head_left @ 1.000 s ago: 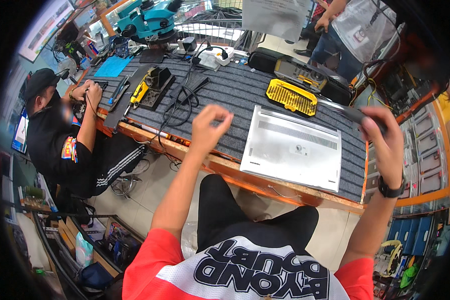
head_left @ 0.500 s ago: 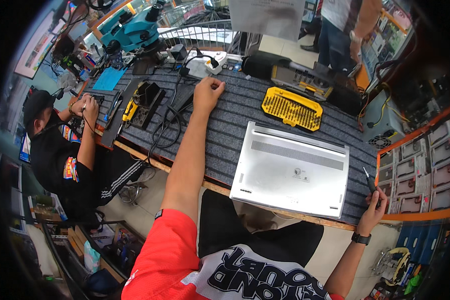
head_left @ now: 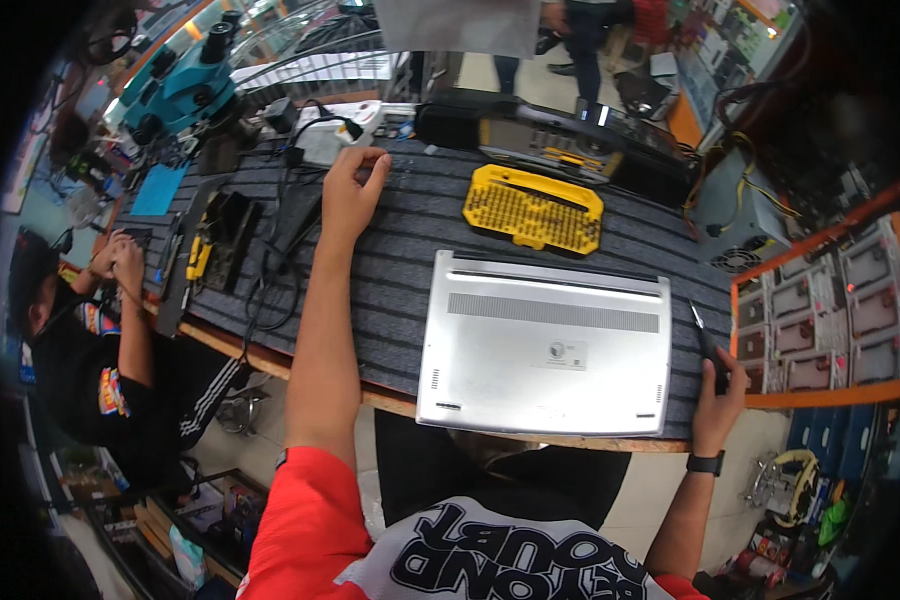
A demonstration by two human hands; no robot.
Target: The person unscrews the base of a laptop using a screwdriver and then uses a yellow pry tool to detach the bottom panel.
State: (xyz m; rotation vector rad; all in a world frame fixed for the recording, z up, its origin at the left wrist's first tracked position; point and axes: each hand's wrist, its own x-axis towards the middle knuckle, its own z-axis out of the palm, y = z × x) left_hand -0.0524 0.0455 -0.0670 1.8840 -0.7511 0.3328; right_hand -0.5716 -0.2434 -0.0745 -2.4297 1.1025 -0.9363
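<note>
A silver laptop (head_left: 545,370) lies bottom side up at the bench's front edge, just right of centre. Beside its right edge, my right hand (head_left: 722,392) grips a black-handled screwdriver (head_left: 707,344) with the metal shaft pointing away from me. My left hand (head_left: 352,185) is over the bench near a white power strip (head_left: 330,140), fingers curled toward the thumb; whether anything small is in them I cannot make out. A yellow case of screwdriver bits (head_left: 530,210) lies open behind the laptop.
A co-worker (head_left: 90,370) works at the left end of the bench (head_left: 390,310). There are a teal microscope (head_left: 175,90), tangled black cables (head_left: 275,280), a long black case (head_left: 560,150), a power-supply unit (head_left: 730,215) and shelved boxes (head_left: 820,320). People stand beyond the bench.
My left hand moved forward, away from me, toward the power strip. My right hand with the screwdriver came down from above the bench's back right to beside the laptop's right edge.
</note>
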